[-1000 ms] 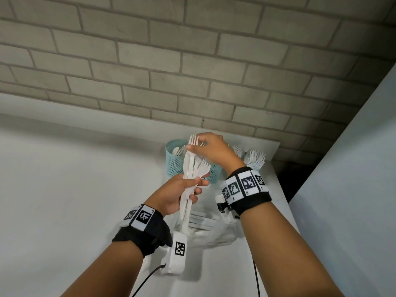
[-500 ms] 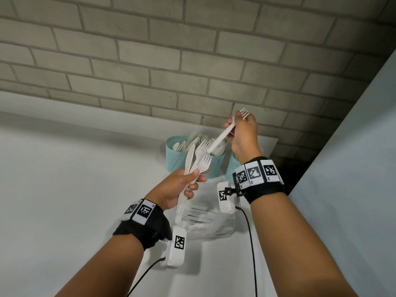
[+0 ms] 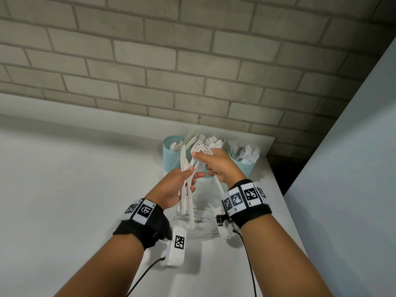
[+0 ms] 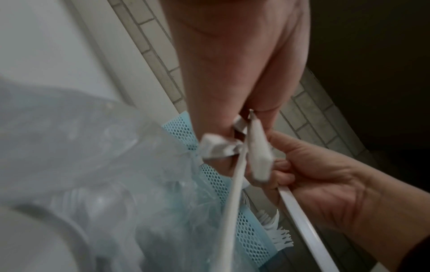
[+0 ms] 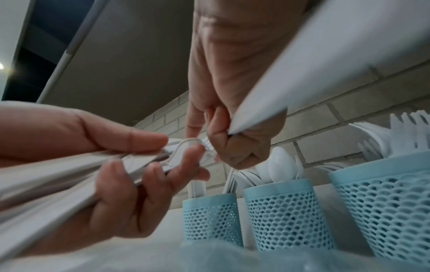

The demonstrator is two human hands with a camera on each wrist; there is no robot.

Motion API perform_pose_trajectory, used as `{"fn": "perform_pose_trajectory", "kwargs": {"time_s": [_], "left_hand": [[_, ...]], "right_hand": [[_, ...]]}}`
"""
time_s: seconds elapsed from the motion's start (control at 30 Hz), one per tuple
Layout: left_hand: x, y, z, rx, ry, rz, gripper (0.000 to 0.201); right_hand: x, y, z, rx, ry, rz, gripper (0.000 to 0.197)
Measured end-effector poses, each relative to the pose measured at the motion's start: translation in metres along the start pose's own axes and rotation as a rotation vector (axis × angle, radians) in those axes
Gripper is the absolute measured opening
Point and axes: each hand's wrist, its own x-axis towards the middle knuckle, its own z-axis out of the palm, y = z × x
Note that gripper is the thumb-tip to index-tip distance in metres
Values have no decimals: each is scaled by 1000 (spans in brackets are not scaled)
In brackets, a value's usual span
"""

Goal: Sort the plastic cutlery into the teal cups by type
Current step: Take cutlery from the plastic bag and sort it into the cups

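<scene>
Left hand (image 3: pixel 174 187) fingers curled round cutlery bundle (image 3: pixel 186 179), right hand (image 3: pixel 216 163) pinching a fork (image 3: pixel 198 147), no legible writing

Head view looking down over both forearms toward the brick wall, wrist views close under the palms, all sharing the teal perforated plastic cups (image 3: pixel 174 155).

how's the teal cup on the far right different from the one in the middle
The far-right teal mesh plastic cup holds white forks with tines up; the middle teal mesh plastic cup holds white spoons with bowls up. In the right wrist view the far-right cup sits nearest the camera and is cut off at the frame edge, while the middle cup shows whole. Both are the same teal perforated design and stand upright on the white counter.
</scene>
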Motion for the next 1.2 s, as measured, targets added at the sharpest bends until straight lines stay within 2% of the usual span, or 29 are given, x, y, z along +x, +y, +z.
{"fn": "perform_pose_trajectory", "kwargs": {"time_s": [0.1, 0.17, 0.2, 0.3, 0.5, 0.77, 0.93, 1.1, 1.2], "left_hand": [[1, -1, -1, -15, 26, 14, 11], [2, -2, -3, -17, 41, 23, 10], [3, -2, -4, -23, 44, 23, 9], [4, -2, -5, -48, 21, 7, 15], [0, -1, -3, -13, -21, -11, 25], [-3, 1, 2, -15, -69, -40, 29], [-4, 1, 7, 39, -118, -51, 29], [-4, 0, 4, 38, -103, -77, 33], [-4, -1, 5, 5, -93, -79, 30]], "right_hand": [[1, 1, 0, 5, -26, 21, 16], [1, 1, 0, 13, -42, 3, 5], [1, 1, 0, 31, -34, -11, 6], [4, 2, -1, 88, 14, -58, 17], [7, 4, -5, 179, 131, -123, 11], [3, 11, -7, 224, -35, -79, 7], [1, 10, -4, 368, -31, -88, 11], [7, 1, -12, 570, 82, -126, 12], [8, -2, -15, 693, 108, -192, 20]]}}
